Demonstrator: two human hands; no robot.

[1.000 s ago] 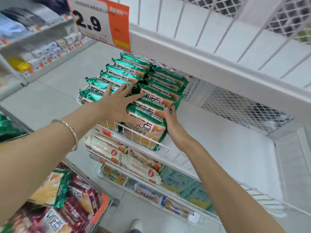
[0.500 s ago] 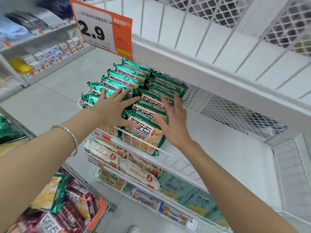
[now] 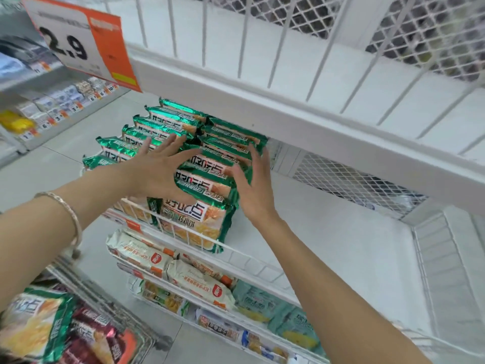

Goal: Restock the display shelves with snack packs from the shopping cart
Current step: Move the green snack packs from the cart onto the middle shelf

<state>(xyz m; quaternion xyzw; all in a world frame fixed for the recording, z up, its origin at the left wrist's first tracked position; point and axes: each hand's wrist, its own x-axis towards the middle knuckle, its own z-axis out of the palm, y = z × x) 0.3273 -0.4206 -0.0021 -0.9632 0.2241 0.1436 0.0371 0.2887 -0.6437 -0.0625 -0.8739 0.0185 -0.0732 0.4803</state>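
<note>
Green-edged snack packs (image 3: 194,219) stand in two rows on a white wire-fronted display shelf (image 3: 301,248), filling its left end. My left hand (image 3: 157,169) lies flat with spread fingers across the tops of the left row. My right hand (image 3: 256,187) is open, fingers together, against the right side of the right row. Neither hand grips a pack. At the bottom left, the shopping cart (image 3: 131,337) holds more green packs (image 3: 34,329) and dark red packs (image 3: 97,340).
An upper white shelf (image 3: 288,111) overhangs the packs, with an orange 2.9 price sign (image 3: 78,46) on its edge. Lower shelves hold cream packs (image 3: 199,285) and teal packs (image 3: 262,303). Another stocked shelf unit (image 3: 52,106) stands across the aisle on the left.
My right hand rose from the front pack's lower edge to the right side of the row and opened flat. My left hand stayed spread on the left row. The camera drew closer.
</note>
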